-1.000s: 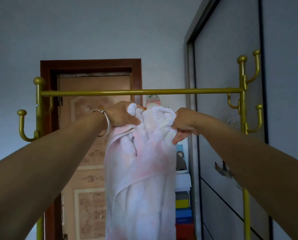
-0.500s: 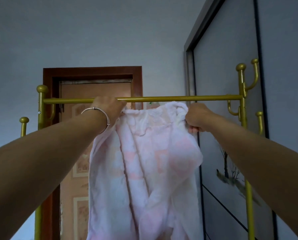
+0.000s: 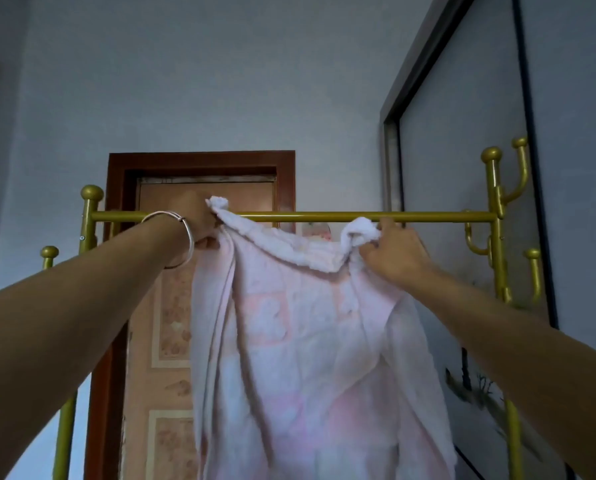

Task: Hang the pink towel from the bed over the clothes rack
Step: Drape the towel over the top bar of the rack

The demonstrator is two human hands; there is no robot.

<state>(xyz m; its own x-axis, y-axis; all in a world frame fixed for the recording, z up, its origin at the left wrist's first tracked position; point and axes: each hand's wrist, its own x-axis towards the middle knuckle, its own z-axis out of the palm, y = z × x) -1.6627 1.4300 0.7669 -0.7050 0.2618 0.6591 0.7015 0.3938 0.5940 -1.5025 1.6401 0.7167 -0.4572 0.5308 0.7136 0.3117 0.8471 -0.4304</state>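
Observation:
The pink towel hangs spread between my two hands in front of the gold clothes rack. My left hand, with a silver bangle on the wrist, grips the towel's left top corner at the height of the horizontal bar; a tuft of towel pokes just above the bar. My right hand grips the bunched right top corner slightly below the bar. The top edge of the towel sags between the hands, below the bar. The rest of the towel falls out of view at the bottom.
The rack has gold posts with ball tops and curved hooks at the left and right. Behind it is a brown door in a dark red frame. A grey sliding wardrobe panel stands at the right.
Both hands have moved apart and upward, spreading the bunched towel wide. The left corner now reaches the bar; the right corner sits just under it.

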